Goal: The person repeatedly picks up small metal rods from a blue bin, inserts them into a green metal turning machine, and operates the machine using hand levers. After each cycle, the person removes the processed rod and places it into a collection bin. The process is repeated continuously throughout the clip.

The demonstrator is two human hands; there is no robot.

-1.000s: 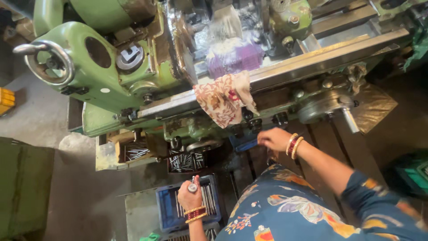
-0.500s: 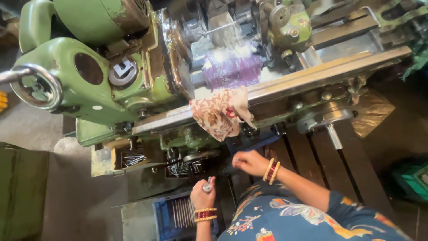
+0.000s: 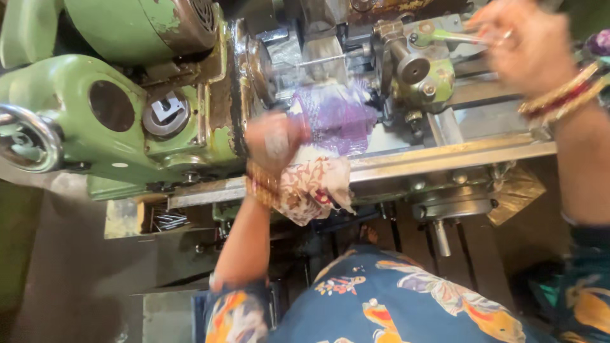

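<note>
My left hand (image 3: pixel 274 141) is raised in front of the chuck (image 3: pixel 262 62) of a green lathe (image 3: pixel 76 82). It is blurred, and its fingers are closed round a small pale metal piece. My right hand (image 3: pixel 518 44), also blurred, is up at the top right, closed on the metal lever (image 3: pixel 460 38) of the green tool block (image 3: pixel 426 79). Both wrists carry red and gold bangles. A sheet of purple plastic (image 3: pixel 340 114) lies between the chuck and the tool block. Just below my left wrist, a patterned cloth (image 3: pixel 314 187) hangs over the lathe bed rail (image 3: pixel 445 155).
A round metal handwheel (image 3: pixel 25 141) sticks out at the far left. Under the bed, a tray (image 3: pixel 162 221) holds several thin metal parts. A short shaft (image 3: pixel 441 236) hangs down below the carriage. My blue flowered clothing fills the bottom of the view.
Both hands rose from below the bed up to the machine: the left from the crate to the chuck, the right up to the lever. The view moved closer to the lathe.
</note>
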